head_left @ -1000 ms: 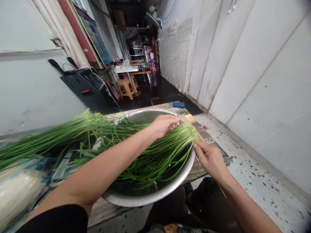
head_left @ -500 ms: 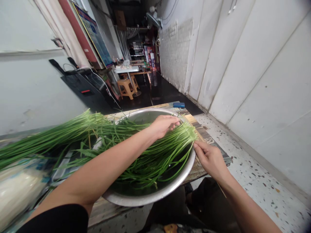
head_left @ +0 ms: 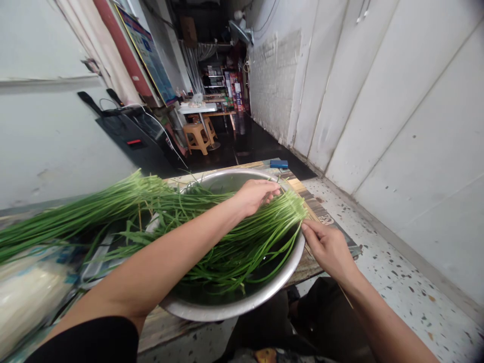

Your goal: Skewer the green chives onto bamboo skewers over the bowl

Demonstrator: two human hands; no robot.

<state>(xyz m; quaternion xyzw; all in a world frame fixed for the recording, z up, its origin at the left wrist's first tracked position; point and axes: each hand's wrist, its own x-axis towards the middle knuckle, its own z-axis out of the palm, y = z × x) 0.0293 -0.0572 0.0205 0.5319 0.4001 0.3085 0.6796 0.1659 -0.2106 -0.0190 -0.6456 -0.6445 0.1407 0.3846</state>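
Observation:
A bundle of green chives (head_left: pixel 242 247) lies in a wide metal basin (head_left: pixel 227 313), its pale cut ends pointing right over the rim. My left hand (head_left: pixel 259 195) reaches across to the bundle's far side, its fingers curled together near the pale stems; what they pinch is hidden. At the near side of the cut ends, my right hand (head_left: pixel 327 244) is closed, thumb against forefinger. A thin straw-like strand (head_left: pixel 346 296) sticks out below its wrist, and the rest of the strand is hidden. Another bunch of chives (head_left: pixel 86 212) lies left of the basin.
The basin stands on a wood-patterned table (head_left: pixel 302 189), with a small blue box (head_left: pixel 279 164) at the far edge. A plastic bag with pale contents (head_left: pixel 30 297) lies at left. Beyond are a plastic stool (head_left: pixel 195 137), a white table (head_left: pixel 198 108) and a wall (head_left: pixel 359 101) at right.
Almost nothing differs. The view has shifted very slightly, and both hands keep their places at the chive bundle.

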